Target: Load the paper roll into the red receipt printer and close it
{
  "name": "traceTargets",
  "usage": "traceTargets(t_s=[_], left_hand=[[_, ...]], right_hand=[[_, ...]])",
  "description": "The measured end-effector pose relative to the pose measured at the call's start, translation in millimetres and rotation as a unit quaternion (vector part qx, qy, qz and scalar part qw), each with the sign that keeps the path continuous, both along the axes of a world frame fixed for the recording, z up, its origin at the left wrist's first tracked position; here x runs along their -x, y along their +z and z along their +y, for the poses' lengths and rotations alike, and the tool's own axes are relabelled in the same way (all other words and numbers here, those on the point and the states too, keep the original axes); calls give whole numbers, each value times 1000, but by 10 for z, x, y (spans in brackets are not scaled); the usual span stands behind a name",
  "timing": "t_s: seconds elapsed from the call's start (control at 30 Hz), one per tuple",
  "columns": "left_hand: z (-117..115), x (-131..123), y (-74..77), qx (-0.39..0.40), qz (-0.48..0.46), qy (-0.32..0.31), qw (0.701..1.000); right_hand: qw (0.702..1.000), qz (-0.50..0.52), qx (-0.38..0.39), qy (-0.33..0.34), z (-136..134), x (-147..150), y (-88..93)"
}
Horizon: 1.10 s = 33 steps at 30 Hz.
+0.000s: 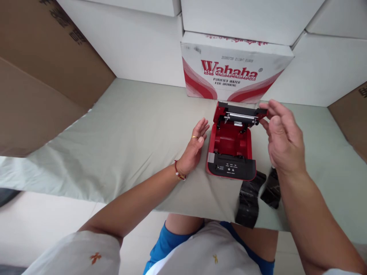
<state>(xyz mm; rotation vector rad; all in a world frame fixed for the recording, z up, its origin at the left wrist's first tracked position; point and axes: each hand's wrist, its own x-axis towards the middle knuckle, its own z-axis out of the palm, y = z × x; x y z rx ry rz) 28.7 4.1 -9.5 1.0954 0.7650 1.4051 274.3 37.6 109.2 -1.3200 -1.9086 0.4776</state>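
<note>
A small red and black printer (231, 167) stands on the cloth-covered table, its lid (242, 112) raised and its red inner bay exposed. My left hand (195, 149) rests beside the printer's left side, fingers extended, with nothing in it. At the lid's right edge is my right hand (283, 137), its fingertips touching or very near the lid and its fingers apart. Below the printer a glossy black strip (249, 202) reaches the table's front edge. Another black piece (272, 189) lies under my right wrist, partly hidden.
Behind the printer a white and red Wahaha carton (229, 76) leans against stacked white boxes (143, 42). Brown cardboard boxes (43, 84) stand at the left, with another (352, 118) at the right. The greenish cloth (137, 126) is wrinkled.
</note>
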Motion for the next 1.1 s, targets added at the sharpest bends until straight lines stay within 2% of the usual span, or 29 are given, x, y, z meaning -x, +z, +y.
traceTargets(t_s=[0.07, 0.1, 0.17, 0.2, 0.27, 0.33, 0.43, 0.5, 0.57, 0.67, 0.73, 0.77, 0.83, 0.93, 1.0, 1.03, 1.1], left_hand=[[1, -1, -7, 4, -8, -5, 1000], [0, -3, -8, 10, -14, -8, 1000], [-5, -11, 2, 25, -32, -16, 999], [-8, -16, 12, 32, -41, -19, 998], [-15, -25, 44, 43, -58, -17, 997], [-21, -33, 81, 48, -64, -11, 997], [-28, -40, 113, 56, -59, -10, 997], [-26, -42, 103, 64, -52, -6, 997], [-14, -38, 84, 67, -34, 27, 997], [0, -3, 140, 45, 22, 146, 988], [-36, 44, 307, 29, 46, 220, 974], [-84, 74, 433, 25, 38, 235, 971], [-256, 133, 732, 12, 0, 214, 977], [-663, 168, 1113, 7, -3, 96, 995], [-945, 111, 1211, 52, 3, -18, 998], [-1065, 56, 1208, 86, -3, -73, 994], [-1242, -84, 1138, 149, -48, -126, 980]], right_hand=[[989, 131, -27, -56, -160, -125, -11], [984, 148, -23, -97, -249, -228, -20], [986, 85, 31, -139, -426, -476, -53], [990, 36, 69, -121, -507, -601, -83], [990, -58, 121, -36, -640, -804, -182], [984, -126, 119, 35, -734, -908, -328], [974, -189, 104, 65, -811, -904, -539], [967, -211, 118, 75, -837, -877, -565], [962, -199, 153, 108, -856, -885, -431], [953, -124, 214, 174, -862, -933, 18], [953, -77, 225, 190, -845, -907, 346], [953, -60, 227, 193, -831, -863, 479], [948, -34, 241, 207, -798, -724, 650], [937, -3, 260, 235, -757, -495, 688], [932, 16, 259, 252, -750, -394, 638], [931, 24, 256, 258, -754, -361, 608], [930, 40, 245, 271, -771, -322, 559]])
